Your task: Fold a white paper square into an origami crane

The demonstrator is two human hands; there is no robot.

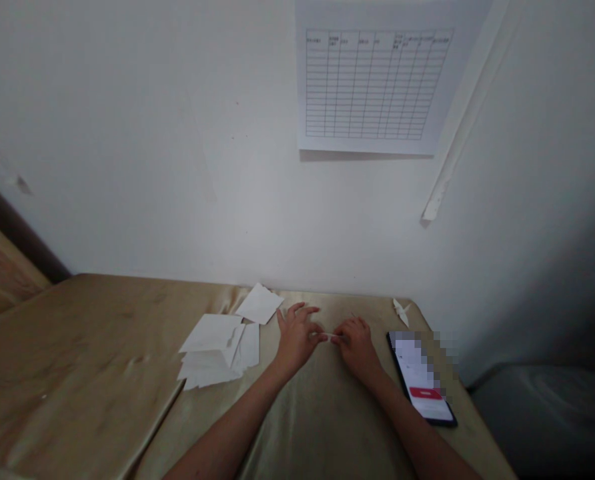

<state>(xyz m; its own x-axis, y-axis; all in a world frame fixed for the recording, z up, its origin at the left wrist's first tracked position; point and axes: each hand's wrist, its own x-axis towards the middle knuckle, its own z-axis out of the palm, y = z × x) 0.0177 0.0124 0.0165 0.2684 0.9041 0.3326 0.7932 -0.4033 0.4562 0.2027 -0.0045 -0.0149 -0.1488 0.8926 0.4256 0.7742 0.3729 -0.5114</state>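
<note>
A small strip of folded white paper [329, 335] spans the gap between my two hands, above the cloth-covered table. My left hand [296, 335] pinches its left end with thumb and index finger, the other fingers raised and spread. At the other end, my right hand [355, 339] is closed on the paper, its fingers curled and partly hiding it. Left of my left hand lies a loose pile of white paper sheets [212, 333], with a single square sheet [260, 304] just behind it. A small folded paper bird [401, 312] rests at the far right corner.
A smartphone [417, 373] with a lit screen lies right of my right forearm. The table's shiny tan cloth [77, 373] has a seam at left. A printed grid sheet [372, 87] hangs on the white wall behind. A dark grey object [542, 413] stands beyond the right edge.
</note>
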